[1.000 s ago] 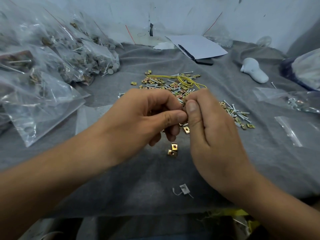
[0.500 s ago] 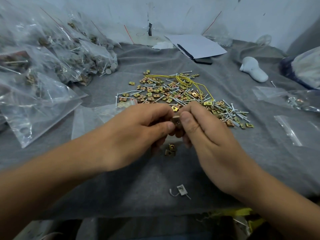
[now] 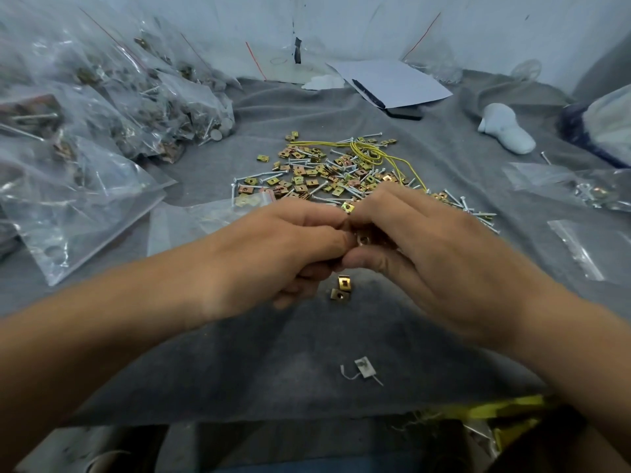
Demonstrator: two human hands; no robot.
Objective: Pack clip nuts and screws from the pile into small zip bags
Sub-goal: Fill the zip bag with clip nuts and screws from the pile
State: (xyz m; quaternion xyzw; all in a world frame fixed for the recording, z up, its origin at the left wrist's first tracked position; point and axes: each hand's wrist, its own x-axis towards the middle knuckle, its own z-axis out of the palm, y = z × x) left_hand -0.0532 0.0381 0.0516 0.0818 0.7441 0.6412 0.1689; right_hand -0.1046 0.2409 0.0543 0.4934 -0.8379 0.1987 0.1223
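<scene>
Near edge: two loose clip nuts [image 3: 341, 289] lie on the desk [image 3: 307, 353]. Above them, left hand [image 3: 273, 257] and right hand [image 3: 433, 264] fingers jointly pinch gathered clip nuts [image 3: 363, 238]. Beyond: pile [image 3: 334, 172]. Step: counting; next, bagging requires an open zip bag [image 3: 205, 218].

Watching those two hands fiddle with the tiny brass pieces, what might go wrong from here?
1. Both hands, left hand and right hand, pinch one small brass clip nut over the grey cloth; a slipped grip might drop it.
2. Two loose brass clip nuts lie right beneath and may get knocked away.
3. The thin yellow cord crosses the mixed pile of nuts and screws and might snag.
</scene>
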